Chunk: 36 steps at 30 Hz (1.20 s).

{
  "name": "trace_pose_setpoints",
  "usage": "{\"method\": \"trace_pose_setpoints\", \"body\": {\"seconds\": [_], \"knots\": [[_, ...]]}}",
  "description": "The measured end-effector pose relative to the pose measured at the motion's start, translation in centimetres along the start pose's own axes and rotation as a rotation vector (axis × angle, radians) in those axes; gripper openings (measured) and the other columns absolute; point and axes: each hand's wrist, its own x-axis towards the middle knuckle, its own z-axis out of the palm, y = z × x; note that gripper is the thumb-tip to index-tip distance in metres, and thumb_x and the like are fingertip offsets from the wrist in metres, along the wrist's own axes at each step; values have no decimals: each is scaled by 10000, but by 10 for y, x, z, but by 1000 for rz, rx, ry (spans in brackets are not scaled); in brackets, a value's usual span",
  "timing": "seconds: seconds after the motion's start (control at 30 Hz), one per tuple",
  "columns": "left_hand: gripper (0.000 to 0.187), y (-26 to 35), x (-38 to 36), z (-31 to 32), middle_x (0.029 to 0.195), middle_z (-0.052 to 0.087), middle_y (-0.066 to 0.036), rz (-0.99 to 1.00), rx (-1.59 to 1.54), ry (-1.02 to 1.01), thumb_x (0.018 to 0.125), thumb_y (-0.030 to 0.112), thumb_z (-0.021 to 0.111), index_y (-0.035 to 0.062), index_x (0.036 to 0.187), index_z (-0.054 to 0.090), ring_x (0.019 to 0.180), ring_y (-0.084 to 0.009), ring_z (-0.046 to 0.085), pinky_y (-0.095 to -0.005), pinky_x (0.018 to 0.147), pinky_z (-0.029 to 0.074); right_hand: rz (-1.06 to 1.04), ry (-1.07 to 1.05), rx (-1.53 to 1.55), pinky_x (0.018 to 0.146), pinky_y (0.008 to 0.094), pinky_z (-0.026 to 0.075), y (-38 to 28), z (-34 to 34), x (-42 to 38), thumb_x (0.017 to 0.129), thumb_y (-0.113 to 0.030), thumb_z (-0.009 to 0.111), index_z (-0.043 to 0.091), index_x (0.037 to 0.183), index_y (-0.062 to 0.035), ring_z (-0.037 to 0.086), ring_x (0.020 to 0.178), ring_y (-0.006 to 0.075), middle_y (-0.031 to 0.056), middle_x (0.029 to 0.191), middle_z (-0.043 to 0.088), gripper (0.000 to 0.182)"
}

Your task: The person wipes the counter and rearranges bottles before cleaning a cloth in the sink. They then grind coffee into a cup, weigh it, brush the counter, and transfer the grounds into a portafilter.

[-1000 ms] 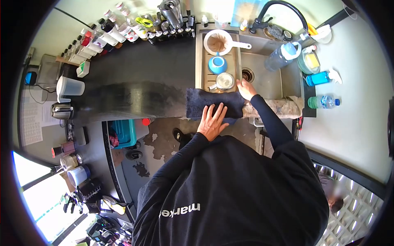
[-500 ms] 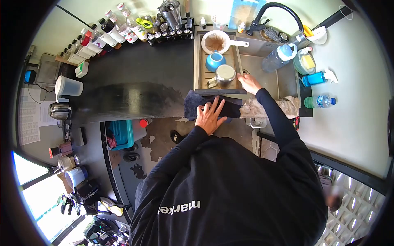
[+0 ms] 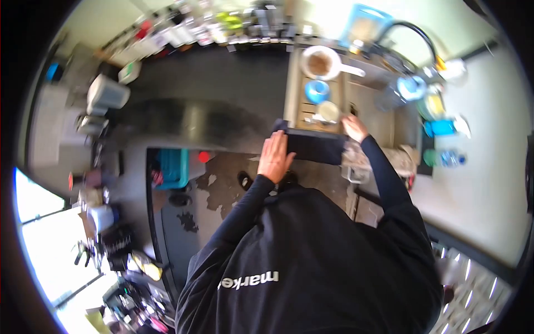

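L hand [image 3: 274, 157] slid left, flat, nothing clasped, dark cloth [image 3: 315, 149] to its R; R hand [image 3: 355, 128] by tray [image 3: 291, 92] edge, can't tell if gripping tbh.

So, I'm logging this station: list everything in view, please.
tray: 1, brown, sink's left
strainer: 1, white, tray's far end
cup: 1, blue, mid-tray
vessel: 1, pale, tray's near end
towel: 1, black, tray's near edge
mottled cloth: 1, pale, sink's front edge
sink: 1, grey, tray's right
tap: 1, black, behind sink
large bottle: 1, clear, sink's right
spray bottle: 1, blue, right side
small bottle: 1, clear-green, beside it
counter: 1, black, tray's left
bottles: many, mixed, back left
jug: 1, white, far left
bin: 1, teal, lower left
Some blurred items left out.
shirt: 1, black, bottom centre
left hand: 1, bare, tray's left corner
right hand: 1, bare, tray's right edge
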Motion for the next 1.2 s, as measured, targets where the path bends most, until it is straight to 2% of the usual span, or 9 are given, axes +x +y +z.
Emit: {"method": "trace_pose_setpoints", "body": {"seconds": [0.03, 0.13, 0.27, 0.37, 0.4, 0.6, 0.73, 0.87, 1.2], "knots": [[675, -5, -2, -3, 1541, 440, -211, 17, -45, -36, 916, 322, 701, -32, 1446, 480, 1438, -376, 404, -480, 1195, 321, -530, 197, -152, 628, 483, 433, 32, 10, -2, 915, -110, 627, 594, 857, -22, 601, 772, 337, 173, 832, 611, 111], [753, -6, -6, -8, 1556, 435, -194, -41, -27, -17, 879, 414, 714, -4, 1460, 480, 1461, -351, 387, -497, 1198, 312, -734, 268, -311, 855, 494, 518, 108, 31, 23, 884, -61, 647, 708, 1053, -20, 632, 974, 413, 215, 1043, 682, 184], [759, -19, -12, -1, 1510, 479, -180, -22, 56, 106, 843, 467, 757, 20, 1412, 530, 1454, -354, 390, -510, 1187, 316, -112, -154, -336, 1026, 488, 449, 151, 3, 57, 1058, -291, 420, 618, 1253, 54, 573, 1176, 484, 323, 1243, 628, 442], [723, -42, -28, -40, 1474, 511, -182, -240, -94, 197, 855, 455, 758, 16, 1388, 543, 1434, -362, 414, -507, 1172, 343, 330, -284, -490, 956, 542, 436, 56, -46, 42, 1027, -554, 400, 657, 1111, 107, 568, 1103, 542, 383, 1077, 631, 714], [661, -57, -42, -66, 1407, 564, -180, -300, -96, 300, 866, 424, 756, 16, 1350, 564, 1384, -373, 469, -491, 1145, 389, 99, -265, -913, 851, 510, 511, -16, -71, 19, 1026, -469, 509, 654, 1073, 102, 662, 970, 466, 328, 1002, 680, 592], [407, -190, -223, -189, 1137, 667, -207, -985, 196, 774, 819, 212, 740, 10, 1158, 637, 1091, -395, 625, -469, 968, 509, 84, -111, 41, 386, 208, 320, -230, -53, 3, 1042, -329, 616, 634, 932, -54, 406, 432, 32, -13, 678, 554, 297], [501, -283, -428, -255, 1275, 624, -256, -1478, 595, 1041, 886, 271, 714, -41, 1254, 580, 1220, -412, 574, -476, 1070, 443, -131, -397, 185, 469, 223, 320, -338, 63, 43, 1042, -306, 623, 647, 929, -38, 414, 560, 24, -27, 721, 539, 292], [1046, -328, -560, -297, 1643, 256, -261, -2079, 466, 813, 870, 767, 533, 88, 1616, 252, 1494, -455, 290, -631, 1209, 164, -356, -562, -182, 626, 249, 431, -454, 195, 35, 1020, -264, 661, 676, 1009, -39, 493, 694, 51, -38, 757, 563, 225], [696, -305, -433, -246, 1663, 267, -158, -1344, 438, 335, 1001, 569, 475, 195, 1582, 386, 1533, -450, 188, -636, 1219, 116, -848, -1097, 97, 777, 342, 516, -663, 508, -19, 959, -253, 701, 641, 1151, -23, 623, 792, 193, 98, 917, 652, 306]]}}
